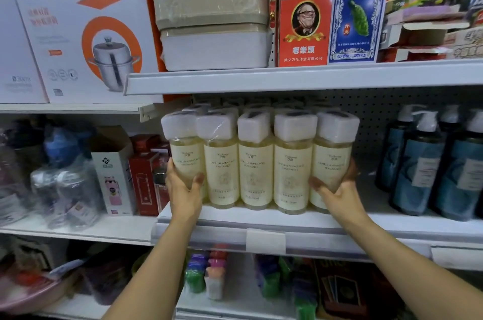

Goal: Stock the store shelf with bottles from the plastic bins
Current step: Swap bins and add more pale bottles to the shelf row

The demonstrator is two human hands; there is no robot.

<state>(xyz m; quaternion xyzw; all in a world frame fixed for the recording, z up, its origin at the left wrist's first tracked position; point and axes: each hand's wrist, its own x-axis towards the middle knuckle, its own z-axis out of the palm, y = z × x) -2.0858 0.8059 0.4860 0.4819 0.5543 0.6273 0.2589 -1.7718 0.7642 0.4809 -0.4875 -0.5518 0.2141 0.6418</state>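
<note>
five pale yellow bottles (256,163) stand side by side, touching, at the front lip of the middle shelf (261,219) in the centre of the frame. behind them only the shrink-wrapped white caps of further rows show, and the number of rows cannot be told. the left hand (183,189) grips the leftmost bottle (187,157), thumb across its front and fingers curled out of sight round its outer side. the right hand (337,193) grips the rightmost bottle (332,160) the same way, its fingers mostly hidden behind it. the hands cover part of both bases, so whether these two bottles rest on the shelf or are lifted cannot be told. both forearms are cut off by the lower edge of the frame

to the right of the row, a stretch of bare shelf separates it from dark blue pump bottles (423,163), which run off the right edge. on the left the row ends at the shelf's own end, near red boxes (146,176) on the neighbouring shelf. little height lies between the caps and the upper shelf (287,76)

a pegboard panel (371,102) backs the bottles, and a blank white label holder (265,240) sits on the front rail. at upper left stands a white pot box (86,27). the goods on the bottom shelf are too blurred to name
</note>
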